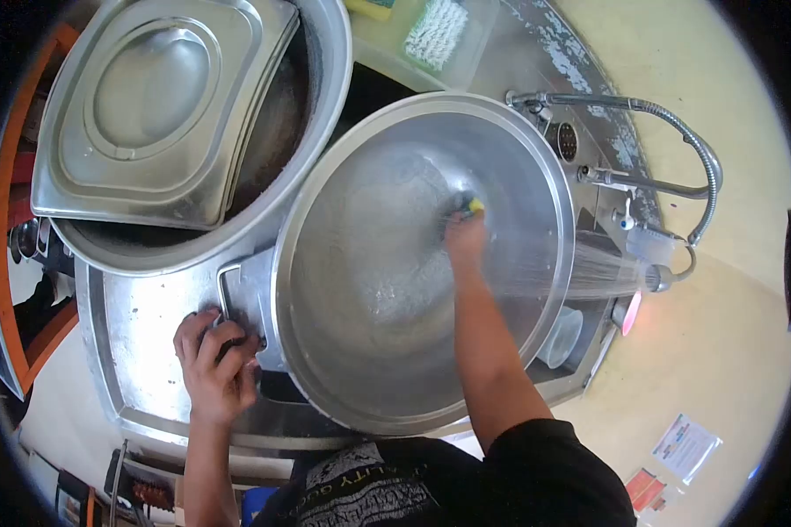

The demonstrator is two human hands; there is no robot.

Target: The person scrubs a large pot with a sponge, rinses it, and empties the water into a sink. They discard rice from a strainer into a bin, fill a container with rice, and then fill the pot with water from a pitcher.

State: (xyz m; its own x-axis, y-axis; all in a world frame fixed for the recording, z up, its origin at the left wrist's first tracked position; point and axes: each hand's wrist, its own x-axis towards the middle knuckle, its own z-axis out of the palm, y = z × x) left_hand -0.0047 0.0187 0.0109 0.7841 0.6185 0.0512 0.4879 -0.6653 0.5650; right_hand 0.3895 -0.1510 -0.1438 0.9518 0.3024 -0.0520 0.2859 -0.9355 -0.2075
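A wide metal pot (325, 369) lies tipped with its mouth toward me, its inner wall wet. My left hand (213, 364) has its fingers curled at the loop handle (222, 285) on the pot's left side. Inside the pot, my right hand (466, 233) is closed on a scrubbing sponge (475, 205), of which a yellow bit and a dark part show; the rest is covered by my fingers. A spray head (659, 277) on the right sends water into the pot, across my right forearm.
At the upper left, another large pot (341, 79) holds stacked metal lids (154, 88). A green container (395, 53) with a white scrubbing brush stands behind. The flexible tap hose (707, 167) arches on the right, above a translucent tub (561, 338).
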